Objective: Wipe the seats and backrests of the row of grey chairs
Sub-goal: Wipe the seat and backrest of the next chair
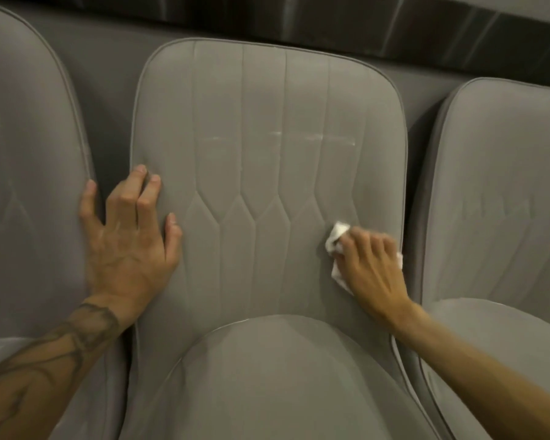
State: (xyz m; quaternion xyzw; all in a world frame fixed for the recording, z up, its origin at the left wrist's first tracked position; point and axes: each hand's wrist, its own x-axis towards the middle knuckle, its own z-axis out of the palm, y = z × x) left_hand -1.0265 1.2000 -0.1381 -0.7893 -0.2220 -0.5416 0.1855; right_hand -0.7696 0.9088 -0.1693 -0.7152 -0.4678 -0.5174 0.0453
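Head view: three grey chairs stand side by side, seen from above and in front. The middle backrest point(267, 138) fills the centre, with stitched vertical channels that meet in a zigzag low down and a few faint white streaks point(277, 134) across its middle. Its rounded seat point(277, 376) bulges up at the bottom of the frame.

The right hand point(370, 265) lies on the lower right part of this backrest, close to its piped edge. Its grip is curled over a crumpled white wipe point(335, 238) and presses it against the fabric. The wipe sticks out ahead of the fingertips and shows again under the palm and at the outer side of the hand.

The left hand point(131, 242) is braced on the left edge of the same backrest, its grip spread and holding nothing. The fingertips press into the padding, the thumb lies on the fabric, and the little finger reaches across the gap to the edge of the left chair point(23, 185). Its forearm point(54, 354), dark with tattoo lines, crosses that chair's seat.

The right chair point(505, 185) stands just beside the wiping hand, and the right forearm passes over the gap between the two chairs.

Behind the backrests runs a plain grey panel point(108, 74), topped by a dark glossy strip point(331, 23). The light is dim and warm.
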